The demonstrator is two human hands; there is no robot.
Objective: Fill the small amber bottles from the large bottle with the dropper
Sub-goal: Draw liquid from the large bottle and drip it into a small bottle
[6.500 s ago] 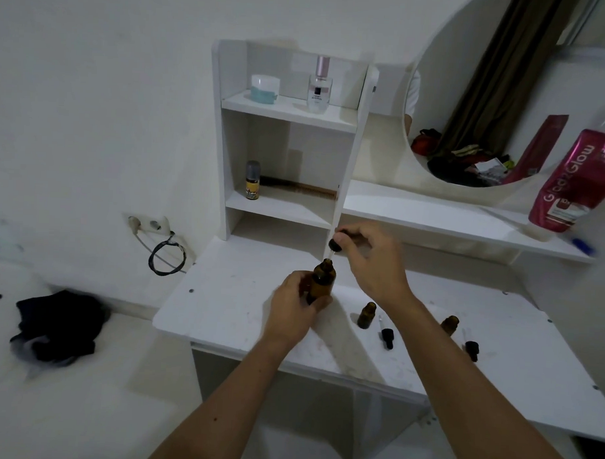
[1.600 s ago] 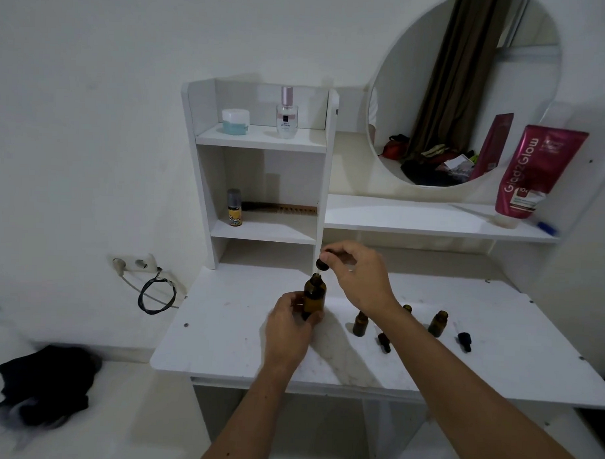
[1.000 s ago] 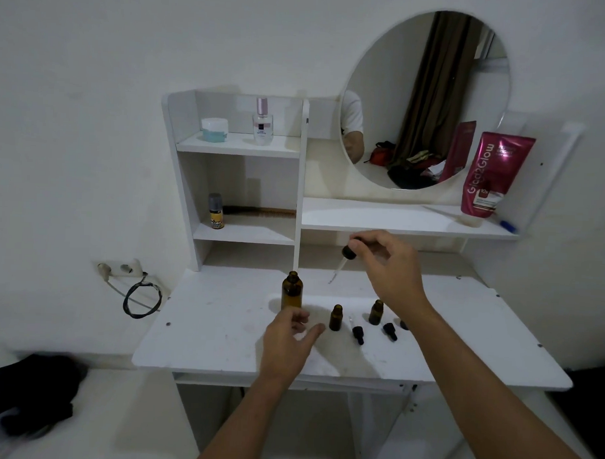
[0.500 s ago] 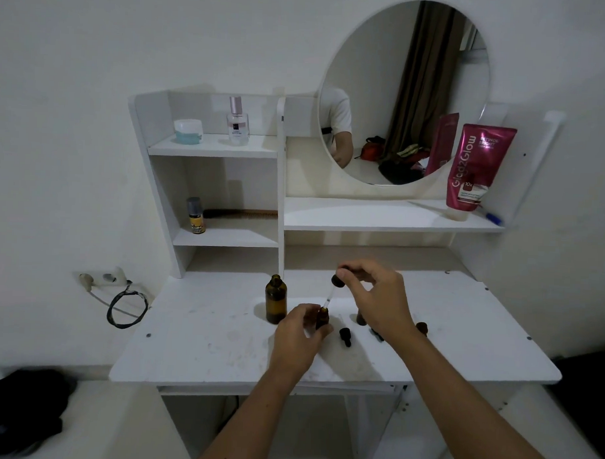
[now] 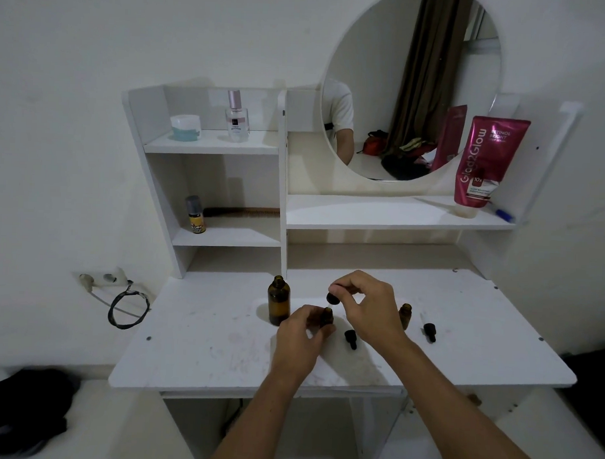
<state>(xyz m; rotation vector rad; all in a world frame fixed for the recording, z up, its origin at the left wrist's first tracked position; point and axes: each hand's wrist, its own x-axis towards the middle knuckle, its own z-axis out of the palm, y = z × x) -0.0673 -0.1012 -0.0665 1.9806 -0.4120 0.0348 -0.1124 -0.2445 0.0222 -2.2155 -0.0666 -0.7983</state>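
Note:
The large amber bottle (image 5: pixel 278 304) stands open and upright on the white vanity table (image 5: pixel 201 349). Just right of it my left hand (image 5: pixel 299 339) holds a small amber bottle (image 5: pixel 327 317) steady on the table. My right hand (image 5: pixel 368 305) pinches the black bulb of the dropper (image 5: pixel 333 297), whose glass tip points down into that small bottle's mouth. A second small amber bottle (image 5: pixel 405 316) stands right of my right hand. Two black dropper caps lie on the table, one (image 5: pixel 350 339) between my hands and one (image 5: pixel 428 330) further right.
White shelves (image 5: pixel 228 147) rise at the back left, holding a jar (image 5: pixel 185 127), a perfume bottle (image 5: pixel 237 117) and a small yellow bottle (image 5: pixel 196 214). A pink tube (image 5: pixel 485 160) leans by the round mirror (image 5: pixel 412 85). A socket with a coiled cable (image 5: pixel 128 307) hangs left.
My left hand let go of the large bottle and took the small one. My right hand carried the dropper from the large bottle to the small bottle's mouth and lowered it.

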